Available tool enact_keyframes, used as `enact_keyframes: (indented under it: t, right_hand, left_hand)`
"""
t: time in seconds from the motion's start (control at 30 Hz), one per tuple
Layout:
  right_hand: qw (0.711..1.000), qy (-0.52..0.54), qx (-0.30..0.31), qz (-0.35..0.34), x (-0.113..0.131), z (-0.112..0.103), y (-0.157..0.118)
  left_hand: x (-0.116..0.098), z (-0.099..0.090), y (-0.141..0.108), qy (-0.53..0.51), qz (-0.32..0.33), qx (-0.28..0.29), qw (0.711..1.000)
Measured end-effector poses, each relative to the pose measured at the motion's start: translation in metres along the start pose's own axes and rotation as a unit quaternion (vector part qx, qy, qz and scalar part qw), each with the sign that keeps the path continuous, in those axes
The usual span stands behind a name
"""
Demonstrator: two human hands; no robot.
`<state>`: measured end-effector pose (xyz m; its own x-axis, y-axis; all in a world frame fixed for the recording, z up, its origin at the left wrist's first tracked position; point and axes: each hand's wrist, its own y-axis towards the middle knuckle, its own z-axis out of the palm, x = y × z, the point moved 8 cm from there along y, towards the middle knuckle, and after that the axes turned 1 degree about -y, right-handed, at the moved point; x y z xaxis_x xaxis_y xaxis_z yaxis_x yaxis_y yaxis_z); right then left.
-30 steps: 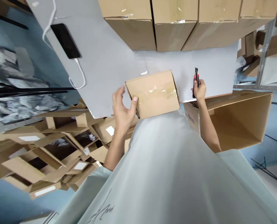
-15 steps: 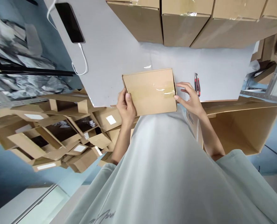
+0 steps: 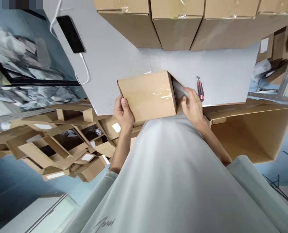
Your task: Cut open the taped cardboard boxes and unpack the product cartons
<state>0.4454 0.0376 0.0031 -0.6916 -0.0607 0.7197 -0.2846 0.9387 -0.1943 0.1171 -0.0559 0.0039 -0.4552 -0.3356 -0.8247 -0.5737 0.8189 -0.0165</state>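
Observation:
A small cardboard box (image 3: pixel 146 97) with clear tape on its upper face lies at the near edge of the grey table (image 3: pixel 105 58). Around its left end my left hand (image 3: pixel 124 111) is closed, thumb on top. The box's right end is partly open, showing a dark gap and a pale surface inside. My right hand (image 3: pixel 192 105) is at that end, its fingers bent on the opened flap. A red and black box cutter (image 3: pixel 200 89) lies just right of my right hand.
Several large taped boxes (image 3: pixel 178 32) line the table's far side. A phone (image 3: pixel 71 34) with a white cable lies at the left. Cartons (image 3: pixel 61 139) are piled below left; a big open carton (image 3: pixel 248 132) stands at the right.
The right end of the small box has opened, and my right hand has closed in on its flap. The view has shifted, so the box and both hands appear further left.

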Motion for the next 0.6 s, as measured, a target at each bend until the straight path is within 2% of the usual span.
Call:
enact_keyframes:
  t: [0.07,0.1,0.23,0.3,0.37,0.47,0.53,0.6]
  right_hand:
    - [0.998,0.024,-0.024,0.046,-0.011,0.003,0.002]
    - [0.997,0.043,-0.017,0.059,-0.014,0.007,0.004]
    - [0.993,0.093,0.066,0.030,0.003,0.032,0.013]
    - [0.989,0.115,0.095,0.016,0.013,0.043,0.017]
    - [0.980,0.166,0.111,0.009,0.017,0.055,0.025]
    - [0.950,0.283,0.129,0.002,0.010,0.082,0.049]
    - [0.930,0.342,0.132,0.014,-0.005,0.103,0.071]
    - [0.925,0.359,0.119,0.032,-0.024,0.122,0.095]
  left_hand:
    - [0.000,0.001,-0.001,0.000,-0.009,-0.005,1.000]
    - [0.000,0.002,-0.001,0.003,-0.011,-0.008,1.000]
    - [-0.001,0.002,0.000,0.009,-0.011,-0.004,1.000]
    - [-0.008,-0.004,0.001,0.011,-0.007,-0.001,1.000]
    - [-0.027,-0.018,0.002,0.022,0.018,-0.021,0.999]
    - [-0.069,-0.036,0.001,0.059,0.078,-0.057,0.994]
    - [-0.091,-0.032,0.000,0.088,0.098,-0.045,0.990]
    - [-0.102,-0.012,0.001,0.114,0.099,-0.010,0.988]
